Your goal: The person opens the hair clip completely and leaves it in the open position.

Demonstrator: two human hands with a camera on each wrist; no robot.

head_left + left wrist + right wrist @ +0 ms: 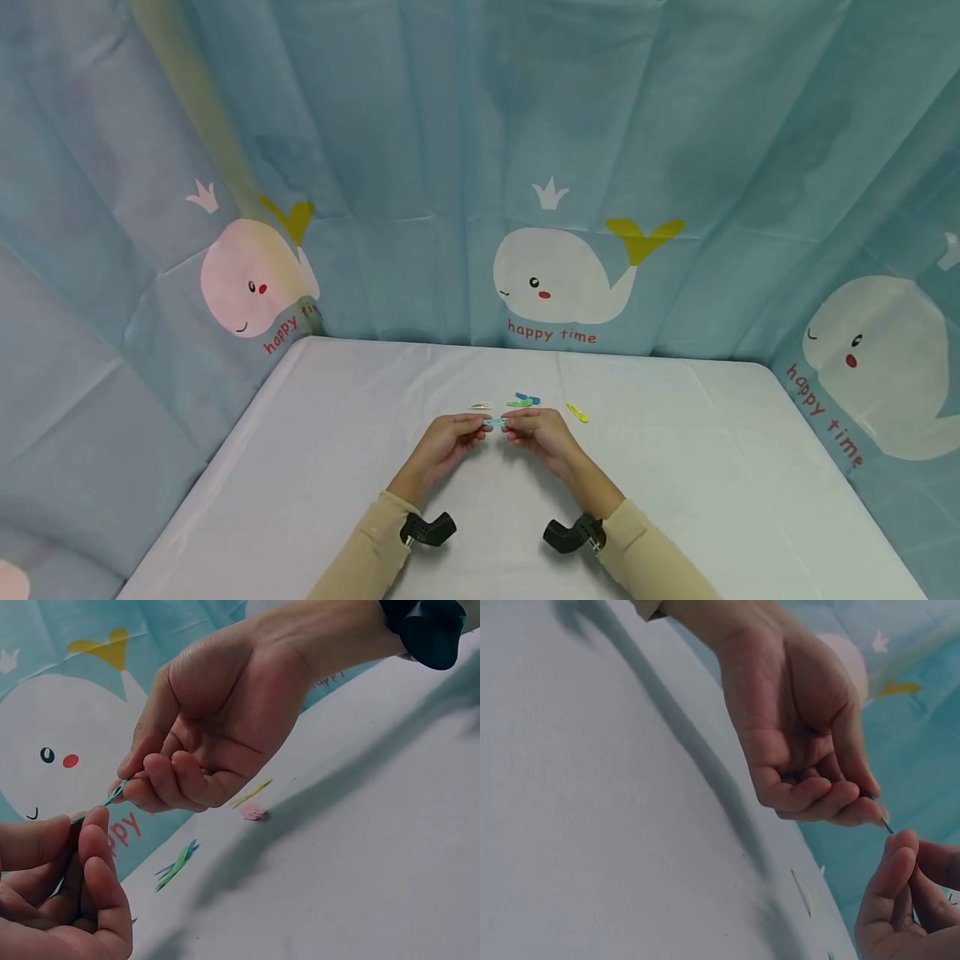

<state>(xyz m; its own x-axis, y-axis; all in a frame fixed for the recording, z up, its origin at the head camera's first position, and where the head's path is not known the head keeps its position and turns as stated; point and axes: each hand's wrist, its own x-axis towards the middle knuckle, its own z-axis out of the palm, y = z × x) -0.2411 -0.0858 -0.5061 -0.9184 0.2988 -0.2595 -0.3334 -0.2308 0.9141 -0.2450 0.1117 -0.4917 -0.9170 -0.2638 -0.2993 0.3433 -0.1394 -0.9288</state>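
Observation:
A teal hair clip is held level between both hands above the white table. My left hand pinches its left end between thumb and fingers, and my right hand pinches the other end. The left wrist view shows the slotted part of the teal clip at the right fingertips, with the remaining fingers curled in. Both ends lie partly hidden under the fingers. Just beyond the hands are a green hair clip and a blue one, overlapping.
Right of the hands lies a yellow hair clip. Pale clips lie behind the left hand. A small pink thing shows on the table in the left wrist view. A whale-print curtain borders the white table.

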